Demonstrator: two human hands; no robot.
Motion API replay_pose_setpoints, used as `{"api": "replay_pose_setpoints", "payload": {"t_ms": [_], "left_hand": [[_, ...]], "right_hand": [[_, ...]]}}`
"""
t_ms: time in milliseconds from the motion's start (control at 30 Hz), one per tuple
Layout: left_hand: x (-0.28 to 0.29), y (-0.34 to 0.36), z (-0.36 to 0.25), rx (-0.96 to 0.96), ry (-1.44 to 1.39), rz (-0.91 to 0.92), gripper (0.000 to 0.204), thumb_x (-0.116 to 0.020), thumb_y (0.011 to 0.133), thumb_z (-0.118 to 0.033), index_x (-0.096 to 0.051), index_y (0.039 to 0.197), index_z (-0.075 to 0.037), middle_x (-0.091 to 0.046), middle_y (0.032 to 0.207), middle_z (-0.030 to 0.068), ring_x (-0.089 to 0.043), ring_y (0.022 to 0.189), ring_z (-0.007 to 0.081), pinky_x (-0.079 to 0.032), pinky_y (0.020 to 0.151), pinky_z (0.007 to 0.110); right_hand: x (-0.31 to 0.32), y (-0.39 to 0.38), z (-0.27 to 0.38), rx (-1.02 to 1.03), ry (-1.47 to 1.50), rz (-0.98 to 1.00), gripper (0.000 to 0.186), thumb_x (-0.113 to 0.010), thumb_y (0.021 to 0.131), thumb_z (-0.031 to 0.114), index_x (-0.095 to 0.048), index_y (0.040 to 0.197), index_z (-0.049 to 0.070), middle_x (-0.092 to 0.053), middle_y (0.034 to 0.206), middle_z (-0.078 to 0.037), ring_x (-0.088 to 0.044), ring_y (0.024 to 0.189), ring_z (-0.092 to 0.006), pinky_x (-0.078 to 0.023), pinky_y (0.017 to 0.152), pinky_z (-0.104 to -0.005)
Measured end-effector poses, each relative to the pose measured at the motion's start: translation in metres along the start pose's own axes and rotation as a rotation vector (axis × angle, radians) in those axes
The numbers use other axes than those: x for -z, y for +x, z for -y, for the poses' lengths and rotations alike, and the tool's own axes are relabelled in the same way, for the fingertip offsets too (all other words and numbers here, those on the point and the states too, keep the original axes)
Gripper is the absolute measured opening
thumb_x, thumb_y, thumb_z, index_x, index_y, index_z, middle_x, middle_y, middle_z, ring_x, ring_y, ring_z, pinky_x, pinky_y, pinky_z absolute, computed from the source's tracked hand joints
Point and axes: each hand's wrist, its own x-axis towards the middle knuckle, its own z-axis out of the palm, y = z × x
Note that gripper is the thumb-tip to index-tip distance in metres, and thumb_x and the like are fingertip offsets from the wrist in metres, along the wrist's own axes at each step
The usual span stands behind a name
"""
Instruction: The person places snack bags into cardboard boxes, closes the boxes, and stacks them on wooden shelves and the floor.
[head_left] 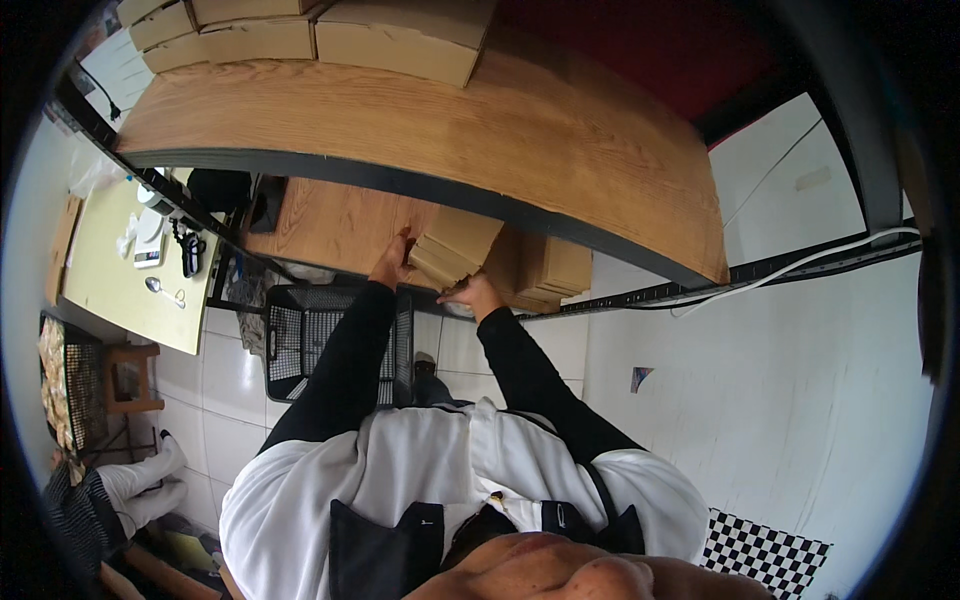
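Observation:
My left hand (394,258) has its fingers wrapped on the left end of a brown cardboard box (458,240) on the lower wooden shelf (330,225). My right hand (472,295) grips the box's near lower edge from the right; some of its fingertips are hard to make out. More brown boxes (555,270) are stacked just right of the held one, partly hidden by the upper shelf.
The upper shelf (430,120) carries boxes (390,40) on a dark frame. Below sits a black mesh basket (290,340). A pale table (110,250) holds a scale and spoon, with a stool (135,385) and another person (130,490) beneath. A white cable (800,260) crosses the right frame.

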Motion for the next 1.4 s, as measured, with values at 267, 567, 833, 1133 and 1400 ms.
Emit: {"api": "replay_pose_setpoints", "payload": {"t_ms": [267, 567, 833, 1133, 1400], "left_hand": [[-0.068, -0.076, 0.071, -0.243, -0.27, -0.252, 0.092, -0.019, 0.077, -0.079, -0.011, 0.144, -0.016, -0.011, 0.149, 0.0141, -0.009, 0.136, 0.0341, -0.008, 0.107, 0.054], [-0.083, -0.044, 0.044, -0.153, -0.224, -0.034, 0.094, -0.017, 0.075, -0.081, -0.021, 0.142, -0.016, -0.022, 0.146, 0.0141, -0.022, 0.132, 0.0356, -0.022, 0.104, 0.054], [-0.124, -0.072, 0.004, -0.026, -0.134, 0.007, 0.083, -0.012, 0.082, -0.073, -0.029, 0.14, -0.014, -0.03, 0.142, 0.0164, -0.032, 0.128, 0.0364, -0.032, 0.1, 0.054], [-0.145, -0.089, -0.01, 0.027, 0.008, -0.103, 0.083, -0.01, 0.084, -0.07, -0.027, 0.14, -0.011, -0.032, 0.141, 0.0177, -0.031, 0.128, 0.0359, -0.031, 0.102, 0.05], [-0.124, -0.084, 0.02, -0.5, 0.16, -0.181, 0.08, -0.029, 0.088, -0.063, -0.018, 0.142, -0.005, -0.021, 0.146, 0.0147, -0.021, 0.134, 0.0274, -0.019, 0.108, 0.036]], "right_hand": [[-0.014, -0.04, 0.046, 0.634, -0.52, -0.141, 0.064, -0.031, 0.091, 0.056, -0.029, 0.138, 0.013, -0.027, 0.143, -0.009, -0.028, 0.129, -0.0292, -0.027, 0.103, -0.0444], [0.024, -0.021, 0.073, 0.575, -0.747, 0.146, 0.066, -0.031, 0.09, 0.059, -0.017, 0.143, 0.023, -0.013, 0.149, -0.004, -0.01, 0.136, -0.0231, -0.013, 0.104, -0.0542], [0.016, -0.07, 0.059, 0.452, -0.738, 0.067, 0.067, -0.025, 0.091, 0.06, -0.008, 0.144, 0.023, -0.008, 0.15, -0.004, -0.007, 0.137, -0.0248, -0.009, 0.104, -0.0573], [0.026, -0.065, 0.056, 0.438, -0.754, -0.041, 0.071, -0.025, 0.091, 0.059, -0.008, 0.144, 0.016, -0.01, 0.15, -0.006, -0.014, 0.136, -0.0256, -0.01, 0.108, -0.0507], [-0.01, -0.127, 0.055, 0.835, -0.682, 0.093, 0.088, -0.029, 0.085, 0.068, -0.008, 0.143, 0.004, -0.012, 0.148, -0.011, -0.013, 0.136, -0.025, -0.012, 0.111, -0.0394]]}}
